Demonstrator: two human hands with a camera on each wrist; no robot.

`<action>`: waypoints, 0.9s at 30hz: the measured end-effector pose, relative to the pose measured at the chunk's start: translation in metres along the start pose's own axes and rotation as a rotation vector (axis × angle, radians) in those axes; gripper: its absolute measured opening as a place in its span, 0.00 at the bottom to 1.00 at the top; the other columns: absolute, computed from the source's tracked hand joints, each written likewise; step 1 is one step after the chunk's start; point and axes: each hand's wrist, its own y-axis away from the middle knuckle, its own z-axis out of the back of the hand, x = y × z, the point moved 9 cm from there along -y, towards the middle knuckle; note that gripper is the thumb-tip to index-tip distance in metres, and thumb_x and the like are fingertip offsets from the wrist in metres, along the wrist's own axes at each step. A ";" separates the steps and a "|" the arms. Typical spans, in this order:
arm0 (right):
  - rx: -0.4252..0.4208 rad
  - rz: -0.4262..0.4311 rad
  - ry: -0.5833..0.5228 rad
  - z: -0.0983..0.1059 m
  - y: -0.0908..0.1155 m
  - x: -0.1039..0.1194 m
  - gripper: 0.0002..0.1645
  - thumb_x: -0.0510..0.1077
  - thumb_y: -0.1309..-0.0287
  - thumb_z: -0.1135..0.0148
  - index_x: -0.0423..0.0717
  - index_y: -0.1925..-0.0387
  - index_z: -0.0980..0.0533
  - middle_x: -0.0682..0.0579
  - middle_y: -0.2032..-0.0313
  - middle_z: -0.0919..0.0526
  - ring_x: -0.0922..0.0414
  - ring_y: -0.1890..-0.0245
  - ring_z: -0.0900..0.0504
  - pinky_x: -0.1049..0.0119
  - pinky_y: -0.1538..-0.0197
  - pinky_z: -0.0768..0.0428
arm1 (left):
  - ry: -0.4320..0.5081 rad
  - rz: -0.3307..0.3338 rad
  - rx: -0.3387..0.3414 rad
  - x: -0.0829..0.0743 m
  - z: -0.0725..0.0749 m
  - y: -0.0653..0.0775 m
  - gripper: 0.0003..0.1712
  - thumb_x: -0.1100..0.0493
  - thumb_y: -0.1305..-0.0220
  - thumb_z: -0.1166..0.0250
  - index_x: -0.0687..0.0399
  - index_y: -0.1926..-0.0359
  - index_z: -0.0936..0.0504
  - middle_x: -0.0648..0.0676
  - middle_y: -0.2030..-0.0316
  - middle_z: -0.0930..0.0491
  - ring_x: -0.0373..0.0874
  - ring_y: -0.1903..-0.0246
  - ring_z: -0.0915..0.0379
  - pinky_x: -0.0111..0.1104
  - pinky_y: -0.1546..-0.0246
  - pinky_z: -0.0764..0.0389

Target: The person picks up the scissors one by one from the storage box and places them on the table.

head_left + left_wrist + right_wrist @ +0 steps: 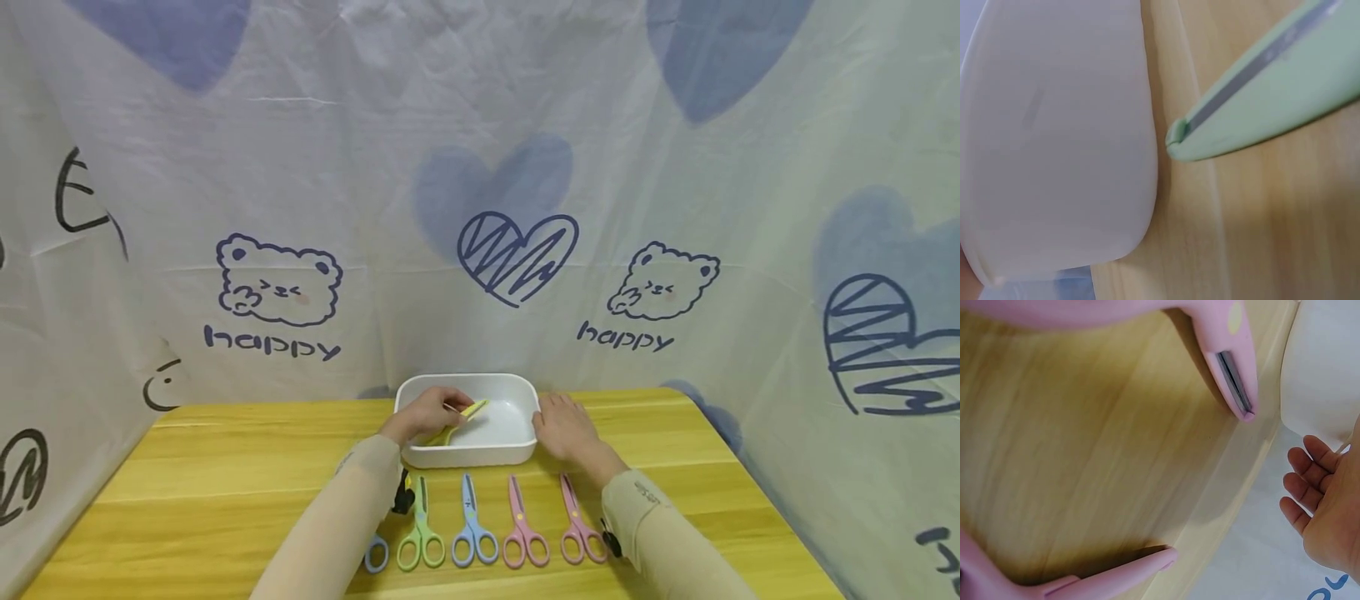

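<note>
Inside the white bin (465,456), my left hand (431,410) holds a pair of yellow scissors (474,409) at a slant, the tip pointing up to the right. Their lower part lies along the bin's near left inside, partly covered by the hand. My right hand (567,427) rests at the bin's right wall, with the thumb side at the rim and the fingers loosely bent in the right wrist view. The left wrist view shows the bin's outer wall (1066,137) but not the fingers of that hand.
In front of the bin lie green scissors (422,527), blue scissors (472,525) and pink scissors (519,525), with another pink pair (576,521) at the right. A blue handle loop (377,554) shows beside the left sleeve. A printed cloth (405,317) hangs behind the wooden table (247,467).
</note>
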 end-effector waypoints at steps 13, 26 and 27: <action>0.004 -0.007 0.013 0.000 -0.001 0.001 0.29 0.49 0.22 0.57 0.32 0.33 0.30 0.37 0.36 0.24 0.40 0.33 0.29 0.42 0.28 0.34 | 0.050 0.028 -0.122 -0.002 0.018 0.004 0.17 0.67 0.35 0.30 0.62 0.46 0.16 0.55 0.57 0.17 0.46 0.57 0.23 0.35 0.55 0.20; -0.021 0.013 -0.016 0.002 0.001 0.004 0.28 0.47 0.24 0.56 0.31 0.35 0.29 0.34 0.37 0.24 0.38 0.33 0.30 0.40 0.29 0.35 | 0.155 0.018 -0.254 -0.019 0.039 0.020 0.17 0.67 0.34 0.31 0.63 0.45 0.16 0.59 0.52 0.15 0.49 0.55 0.19 0.36 0.54 0.17; -0.023 0.013 -0.017 0.003 0.001 0.004 0.28 0.47 0.23 0.56 0.31 0.35 0.29 0.35 0.37 0.24 0.38 0.34 0.29 0.41 0.29 0.34 | 0.168 0.024 -0.259 -0.021 0.040 0.021 0.17 0.67 0.34 0.31 0.63 0.44 0.16 0.59 0.52 0.15 0.49 0.55 0.19 0.36 0.55 0.17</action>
